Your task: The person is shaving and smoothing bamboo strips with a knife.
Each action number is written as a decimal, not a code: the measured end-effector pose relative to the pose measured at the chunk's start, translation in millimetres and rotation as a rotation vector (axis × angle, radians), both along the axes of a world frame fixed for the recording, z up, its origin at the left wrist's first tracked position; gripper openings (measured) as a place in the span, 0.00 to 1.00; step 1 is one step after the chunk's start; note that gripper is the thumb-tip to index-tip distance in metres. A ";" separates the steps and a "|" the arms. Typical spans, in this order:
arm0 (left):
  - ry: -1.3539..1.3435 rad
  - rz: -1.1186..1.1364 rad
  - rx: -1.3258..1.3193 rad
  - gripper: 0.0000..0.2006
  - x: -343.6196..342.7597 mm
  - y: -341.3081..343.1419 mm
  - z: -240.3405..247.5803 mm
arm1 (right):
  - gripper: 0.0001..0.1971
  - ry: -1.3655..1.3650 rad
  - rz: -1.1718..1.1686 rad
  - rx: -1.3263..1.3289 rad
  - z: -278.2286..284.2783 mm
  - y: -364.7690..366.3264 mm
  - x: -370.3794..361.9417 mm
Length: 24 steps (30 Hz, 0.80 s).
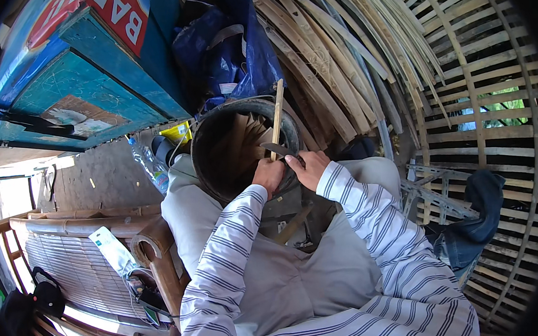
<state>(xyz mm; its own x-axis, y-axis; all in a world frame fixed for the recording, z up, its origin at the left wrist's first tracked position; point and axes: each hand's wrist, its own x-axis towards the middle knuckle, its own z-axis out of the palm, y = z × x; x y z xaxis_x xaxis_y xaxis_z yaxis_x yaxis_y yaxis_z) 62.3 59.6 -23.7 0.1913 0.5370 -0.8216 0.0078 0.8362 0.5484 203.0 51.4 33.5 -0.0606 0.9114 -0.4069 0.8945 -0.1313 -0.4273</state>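
Note:
My left hand is closed around the lower end of a thin wooden strip, which stands up at a slight tilt over the near right rim of a dark round bucket. A knife is in my right hand, its dark curved blade pointing left and lying across the strip just above my left fist. Inside the bucket are pale thin shavings or pieces of wood. The bucket stands between my knees. The knife's handle is mostly hidden by my right fingers.
Long wooden strips are piled beyond the bucket to the right, beside a slatted bamboo wall. A blue tarp bag and a blue-green box stand at the far left. Left of me are a plastic bottle and a bamboo bench.

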 end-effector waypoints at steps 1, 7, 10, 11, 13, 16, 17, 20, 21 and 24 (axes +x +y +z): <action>0.023 -0.019 0.018 0.07 0.7 -1.0 -0.2 | 0.28 -0.002 0.001 -0.005 -0.4 -1.6 0.3; 0.031 -0.002 0.168 0.12 5.6 -0.7 -1.2 | 0.28 -0.017 0.029 0.043 8.9 -9.1 -0.5; 0.136 -0.091 0.205 0.24 2.6 -2.7 -24.3 | 0.28 -0.036 0.046 0.054 3.4 -8.6 -3.3; 0.242 -0.112 0.280 0.24 1.4 -5.5 -36.8 | 0.27 -0.053 0.065 0.031 4.3 -7.7 -6.6; 0.201 -0.133 0.303 0.24 3.3 -3.8 -25.7 | 0.27 -0.071 0.047 0.000 -2.3 -8.1 -1.1; 0.275 -0.239 0.348 0.23 -3.8 -3.0 -16.5 | 0.31 -0.137 0.017 -0.107 -5.8 -0.5 -7.6; 0.282 -0.236 0.347 0.23 0.3 -11.2 -19.3 | 0.31 -0.198 -0.090 -0.099 -2.0 10.9 -13.7; 0.236 -0.288 0.255 0.20 23.9 -25.2 -13.5 | 0.33 -0.182 -0.294 -0.053 -24.2 59.5 17.3; 0.247 -0.287 0.258 0.20 19.6 -23.8 -13.0 | 0.34 -0.212 -0.260 0.021 -23.2 62.7 17.5; 0.212 -0.273 0.197 0.20 18.4 -16.8 -14.5 | 0.32 -0.067 -0.308 -0.036 -49.2 70.8 44.9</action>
